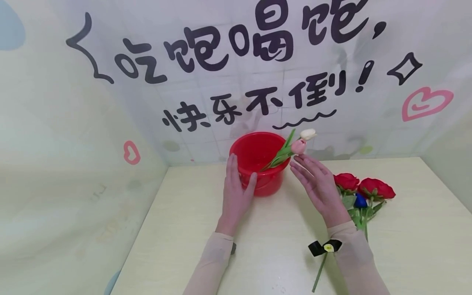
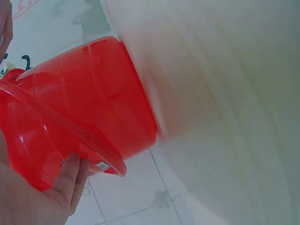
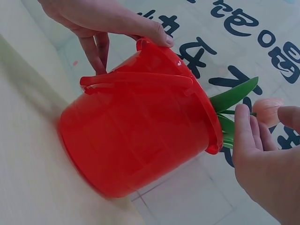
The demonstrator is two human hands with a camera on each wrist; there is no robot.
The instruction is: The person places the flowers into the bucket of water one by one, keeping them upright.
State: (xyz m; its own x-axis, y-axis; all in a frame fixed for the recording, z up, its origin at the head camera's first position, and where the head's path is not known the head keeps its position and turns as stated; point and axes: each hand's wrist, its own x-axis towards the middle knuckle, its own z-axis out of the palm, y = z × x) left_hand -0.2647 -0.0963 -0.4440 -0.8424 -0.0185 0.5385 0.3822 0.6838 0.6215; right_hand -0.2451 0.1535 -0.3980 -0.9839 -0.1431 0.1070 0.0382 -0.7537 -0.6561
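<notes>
Head view has a pale, wood-look table (image 1: 169, 229) pushed up against a white printed wall covering (image 1: 155, 102), with chunky black lettering (image 1: 264, 105) across it. Over on the right, two ruffled red roses (image 1: 376, 188) and a deep blue flower bud (image 1: 360, 200) lie on the tabletop, and the beige right sleeve (image 1: 355, 258) and black wrist strap (image 1: 315, 248) sit in front of part of their green stems. Near the wall stands a round red plastic bucket (image 1: 267, 186), and leaning out over its right rim are a smooth pink tulip (image 1: 298, 146) and a creamy white tulip (image 1: 308, 134), lower ends inside.

Left hand (image 1: 237, 194) is on the bucket's left side, thumb spread away from mostly straight fingers, touching rather than clenched, and it blocks a bit of the rim. Right hand (image 1: 318, 184) is loose, fingers extended beside the pink bloom with a clear gap to the thumb; can't tell if it's touching the flower.

Texture-wise, the bucket's wall is glossy with faint bands, and a curved red plastic handle (image 3: 140, 77) hangs across it. Left wrist cam catches a small barcode sticker (image 2: 102, 165) near the fingertips. Tulip leaves (image 3: 236, 95) look long, flat and pointed.
</notes>
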